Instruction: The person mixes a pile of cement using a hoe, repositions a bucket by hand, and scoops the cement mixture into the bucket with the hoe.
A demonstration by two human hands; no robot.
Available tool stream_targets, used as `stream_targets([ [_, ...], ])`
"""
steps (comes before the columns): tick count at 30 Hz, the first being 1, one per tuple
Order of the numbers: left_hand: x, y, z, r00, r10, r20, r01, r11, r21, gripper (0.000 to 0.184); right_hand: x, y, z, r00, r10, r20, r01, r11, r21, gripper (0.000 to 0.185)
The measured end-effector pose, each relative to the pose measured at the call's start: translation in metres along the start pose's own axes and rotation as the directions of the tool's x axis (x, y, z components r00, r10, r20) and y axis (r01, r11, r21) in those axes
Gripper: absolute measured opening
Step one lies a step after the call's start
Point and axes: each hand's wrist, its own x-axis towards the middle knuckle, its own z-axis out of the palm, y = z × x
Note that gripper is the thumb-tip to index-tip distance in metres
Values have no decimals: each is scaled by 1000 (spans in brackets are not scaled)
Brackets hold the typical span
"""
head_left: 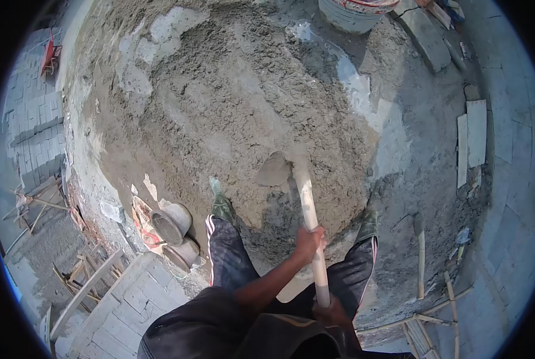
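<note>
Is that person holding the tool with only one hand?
No, the left hand grips the wooden handle partway along, and the right hand holds it near its end.

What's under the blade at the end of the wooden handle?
Lumpy grey mortar is visible around the blade. What lies directly beneath the blade cannot be seen, since the metal and surrounding mix cover it.

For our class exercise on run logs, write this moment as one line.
left hand: grips wooden handle; right hand: grips handle, nearer body; blade: against grey mix; bucket: top edge
</note>
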Motion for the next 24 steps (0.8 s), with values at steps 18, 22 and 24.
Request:
stream_targets([
  [18,292,289,48,835,536,123,-267,200,943,109,417,-327,29,849,-524,61,501,837,218,16],
  [22,228,145,44,924,355,139,-261,322,910,107,324,-202,-11,916,-397,-61,402,905,143,27],
  [24,183,83,34,955,238,176,-260,389,884,111,261,-144,-15,925,-375,-61,379,917,121,25],
])
